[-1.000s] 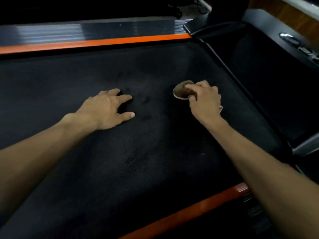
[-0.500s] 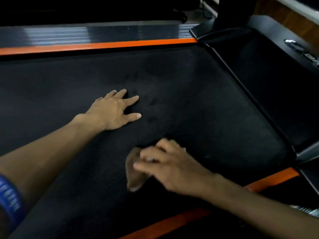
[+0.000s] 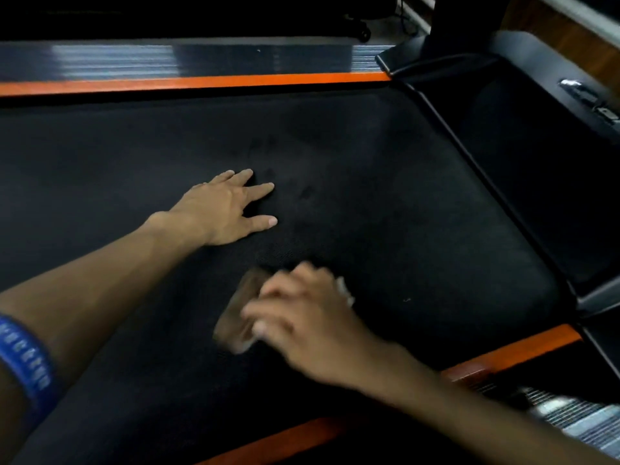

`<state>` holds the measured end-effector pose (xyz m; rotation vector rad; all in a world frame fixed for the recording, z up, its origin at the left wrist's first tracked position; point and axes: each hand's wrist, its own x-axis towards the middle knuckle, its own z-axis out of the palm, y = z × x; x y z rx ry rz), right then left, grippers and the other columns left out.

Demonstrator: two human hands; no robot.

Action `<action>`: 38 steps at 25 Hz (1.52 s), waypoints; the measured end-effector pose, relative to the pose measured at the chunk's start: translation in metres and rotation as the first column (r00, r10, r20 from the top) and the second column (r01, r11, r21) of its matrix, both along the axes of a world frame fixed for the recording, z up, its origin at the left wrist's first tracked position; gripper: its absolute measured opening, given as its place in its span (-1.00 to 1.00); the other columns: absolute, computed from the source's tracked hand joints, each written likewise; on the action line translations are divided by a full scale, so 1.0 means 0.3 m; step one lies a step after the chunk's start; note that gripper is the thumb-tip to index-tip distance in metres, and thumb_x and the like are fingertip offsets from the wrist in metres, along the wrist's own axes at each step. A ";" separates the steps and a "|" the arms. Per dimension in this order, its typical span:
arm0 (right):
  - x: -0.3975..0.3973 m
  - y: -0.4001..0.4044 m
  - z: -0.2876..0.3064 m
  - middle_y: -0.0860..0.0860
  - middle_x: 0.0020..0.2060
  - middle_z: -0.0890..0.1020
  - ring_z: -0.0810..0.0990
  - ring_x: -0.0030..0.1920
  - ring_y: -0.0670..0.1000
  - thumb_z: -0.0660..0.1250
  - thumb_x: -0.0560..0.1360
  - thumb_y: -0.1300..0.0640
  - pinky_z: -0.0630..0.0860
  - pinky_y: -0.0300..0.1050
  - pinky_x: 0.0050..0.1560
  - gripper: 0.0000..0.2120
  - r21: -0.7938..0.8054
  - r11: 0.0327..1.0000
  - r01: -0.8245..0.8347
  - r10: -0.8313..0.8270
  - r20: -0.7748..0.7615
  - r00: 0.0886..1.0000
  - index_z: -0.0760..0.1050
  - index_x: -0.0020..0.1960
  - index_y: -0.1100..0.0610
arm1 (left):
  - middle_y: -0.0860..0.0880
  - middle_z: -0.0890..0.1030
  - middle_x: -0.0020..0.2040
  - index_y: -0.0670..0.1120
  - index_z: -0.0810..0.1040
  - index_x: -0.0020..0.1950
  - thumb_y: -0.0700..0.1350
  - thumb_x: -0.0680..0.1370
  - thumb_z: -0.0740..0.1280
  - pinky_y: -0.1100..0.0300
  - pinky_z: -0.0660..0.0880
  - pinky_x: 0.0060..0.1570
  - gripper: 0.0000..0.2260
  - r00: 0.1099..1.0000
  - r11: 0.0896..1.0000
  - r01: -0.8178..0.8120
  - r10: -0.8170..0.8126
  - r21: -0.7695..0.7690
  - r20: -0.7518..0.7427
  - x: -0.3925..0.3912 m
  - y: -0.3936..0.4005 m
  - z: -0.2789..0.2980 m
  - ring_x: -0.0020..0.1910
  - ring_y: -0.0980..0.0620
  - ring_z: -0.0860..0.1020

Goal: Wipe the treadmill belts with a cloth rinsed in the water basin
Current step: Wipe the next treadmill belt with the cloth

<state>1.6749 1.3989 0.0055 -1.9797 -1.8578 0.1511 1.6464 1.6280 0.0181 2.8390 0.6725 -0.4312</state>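
A wide black treadmill belt [image 3: 385,203] fills the view, with faint darker smudges near its middle. My left hand [image 3: 223,209] lies flat on the belt, fingers spread and straight. My right hand [image 3: 302,317] is blurred and grips a small brownish cloth [image 3: 238,313] against the belt near its front edge. Most of the cloth is hidden under the fingers; a pale corner shows at the hand's right side. The water basin is not in view.
Orange side rails run along the far edge [image 3: 201,82] and the near edge [image 3: 513,350] of the belt. A black motor cover [image 3: 536,182] and an upright post [image 3: 466,21] stand at the right. A blue wristband [image 3: 27,357] is on my left forearm.
My right hand swept the cloth from the belt's far right part toward me and to the left, and now sits near the front edge. My left hand has stayed flat in place.
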 end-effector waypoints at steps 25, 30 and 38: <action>0.241 -0.006 0.001 -0.05 0.10 0.49 0.42 -0.01 0.06 0.32 0.48 0.23 0.44 0.04 -0.04 -0.67 -0.115 0.985 -0.125 0.132 0.051 0.990 0.55 0.17 -0.07 | 0.06 -0.03 0.61 0.23 0.04 0.57 0.37 0.51 0.11 -0.12 0.11 0.50 -0.34 0.998 0.997 0.042 -0.040 -0.065 0.045 -0.060 0.050 -0.005 0.58 0.00 -0.03; 0.598 0.152 0.012 0.09 0.21 0.50 0.46 0.13 0.27 0.27 0.53 0.13 0.46 0.15 0.15 -0.69 -0.047 0.807 0.588 -0.572 0.186 0.799 0.53 0.25 -0.06 | 0.08 -0.04 0.61 0.22 0.05 0.57 0.35 0.53 0.13 -0.11 0.10 0.48 -0.36 0.998 0.996 0.039 -0.035 -0.077 0.050 -0.065 0.045 -0.003 0.58 0.03 -0.06; 0.348 0.120 0.117 -0.11 0.15 0.60 0.54 0.15 -0.14 0.19 0.64 -0.07 0.44 -0.24 0.18 -0.69 -0.170 0.914 0.368 -0.396 -0.189 0.899 0.53 0.31 -0.02 | 0.08 -0.03 0.61 0.23 0.05 0.56 0.35 0.52 0.14 -0.09 0.11 0.48 -0.35 0.998 0.997 0.039 -0.034 -0.073 0.061 -0.061 0.050 -0.006 0.58 0.03 -0.05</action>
